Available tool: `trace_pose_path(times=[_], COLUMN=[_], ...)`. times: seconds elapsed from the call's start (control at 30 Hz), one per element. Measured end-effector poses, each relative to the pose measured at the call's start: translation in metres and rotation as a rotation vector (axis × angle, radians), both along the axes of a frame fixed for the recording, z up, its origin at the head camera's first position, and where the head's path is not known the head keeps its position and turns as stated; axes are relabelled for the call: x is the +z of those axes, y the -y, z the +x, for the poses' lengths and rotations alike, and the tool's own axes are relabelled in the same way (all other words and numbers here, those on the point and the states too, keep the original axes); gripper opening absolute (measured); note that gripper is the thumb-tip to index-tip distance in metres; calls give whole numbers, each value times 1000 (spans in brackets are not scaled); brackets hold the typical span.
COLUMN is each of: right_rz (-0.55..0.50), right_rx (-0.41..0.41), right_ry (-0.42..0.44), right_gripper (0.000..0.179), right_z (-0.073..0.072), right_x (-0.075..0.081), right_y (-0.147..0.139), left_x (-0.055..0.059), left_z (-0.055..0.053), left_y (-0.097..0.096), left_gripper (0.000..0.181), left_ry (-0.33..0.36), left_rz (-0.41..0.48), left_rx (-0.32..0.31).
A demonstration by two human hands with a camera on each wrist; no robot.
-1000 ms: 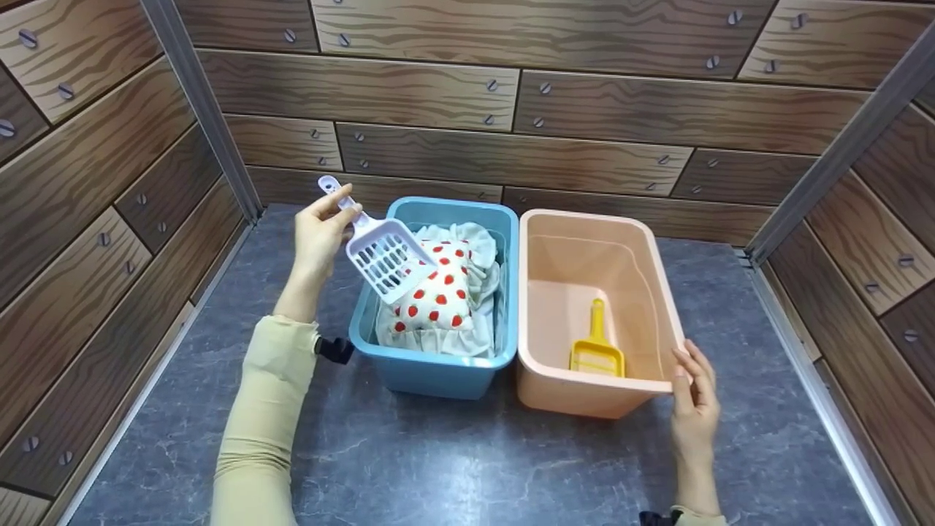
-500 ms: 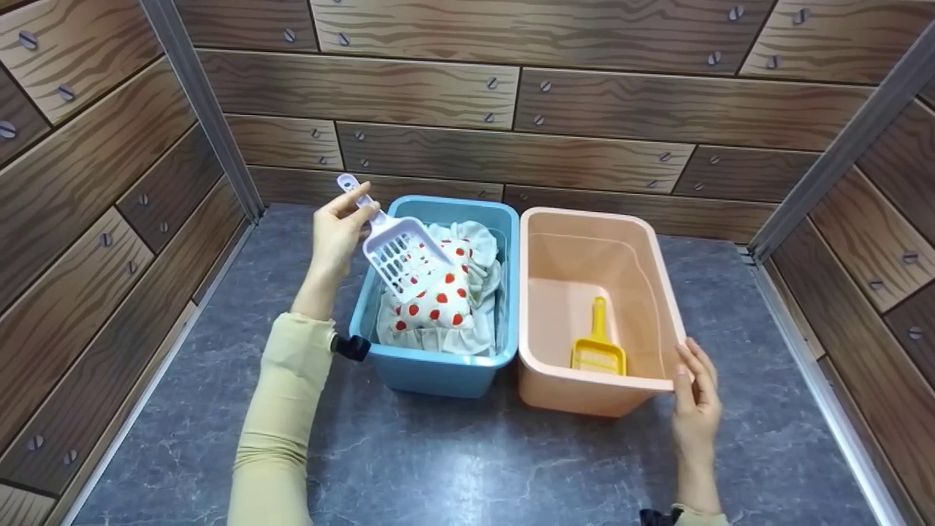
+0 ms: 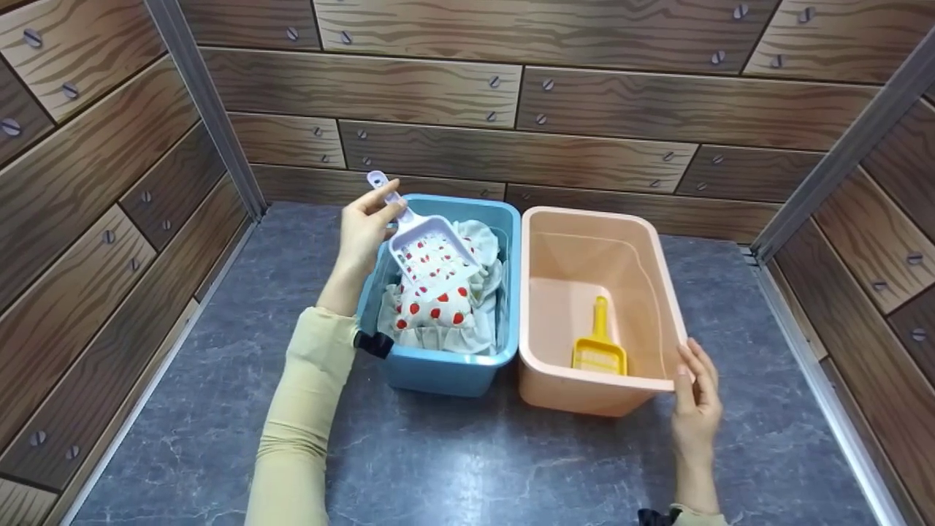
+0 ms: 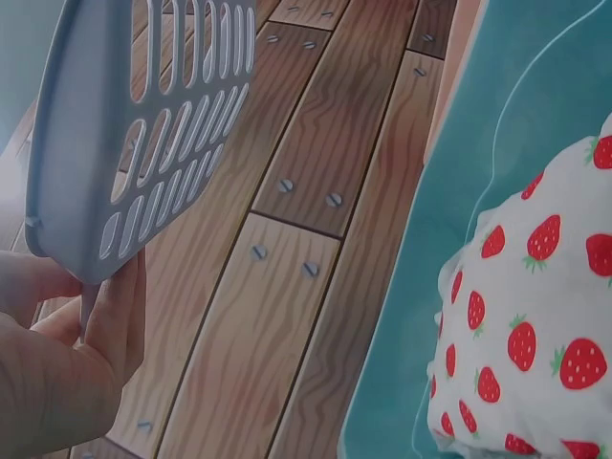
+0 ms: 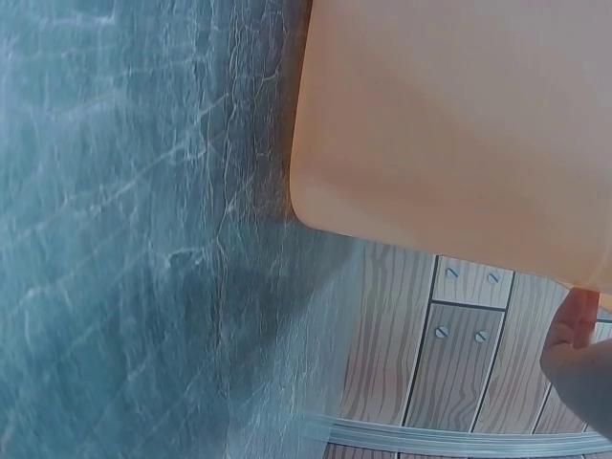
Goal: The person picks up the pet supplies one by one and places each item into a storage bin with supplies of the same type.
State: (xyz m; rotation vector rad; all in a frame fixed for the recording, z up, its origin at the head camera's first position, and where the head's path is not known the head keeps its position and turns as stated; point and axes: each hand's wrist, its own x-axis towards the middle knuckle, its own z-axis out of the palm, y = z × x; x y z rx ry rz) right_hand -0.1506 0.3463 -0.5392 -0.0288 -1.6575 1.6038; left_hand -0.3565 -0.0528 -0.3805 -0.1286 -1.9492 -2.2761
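Note:
My left hand (image 3: 363,228) pinches the handle of a pale lilac slotted litter scoop (image 3: 432,252), which is held above the blue bin (image 3: 453,372). Inside that bin lies a white cushion with red strawberries (image 4: 535,325) on top of pale ruffled cloth (image 3: 478,329). In the left wrist view the scoop (image 4: 86,124) stands up from the fingertips, beside the bin. My right hand (image 3: 696,409) grips the near right corner of the peach bin (image 3: 577,398), thumb outside the rim. A yellow scoop (image 3: 599,347) lies on the floor of the peach bin.
The two bins stand side by side on a dark grey marbled surface (image 3: 467,467). Wood-patterned walls (image 3: 438,88) close it in at the back and both sides, with metal strips (image 3: 212,109) along the corners.
My left hand has moved to the right, carrying the lilac scoop from the left edge of the blue bin to over the cushion. The right hand stays on the peach bin.

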Motion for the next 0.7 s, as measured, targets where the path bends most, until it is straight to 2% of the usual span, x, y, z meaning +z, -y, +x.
trace_pose_path(times=[0.2,0.37,0.7], right_rz=[-1,-18,-55], right_rx=[-1,22,29], right_ry=[-21,-56,-59], right_gripper=[30,31,30], right_z=[-1,-1,-1], right_x=[-2,-3,-2], right_y=[-1,-1,0], left_x=[1,0,7], left_z=[-1,-1,0], left_y=[-15,-26,-51], left_gripper=[40,39,40], left_ry=[2,-2,-9], left_rz=[4,-46,-87], left_rx=[-26,-57,-141])
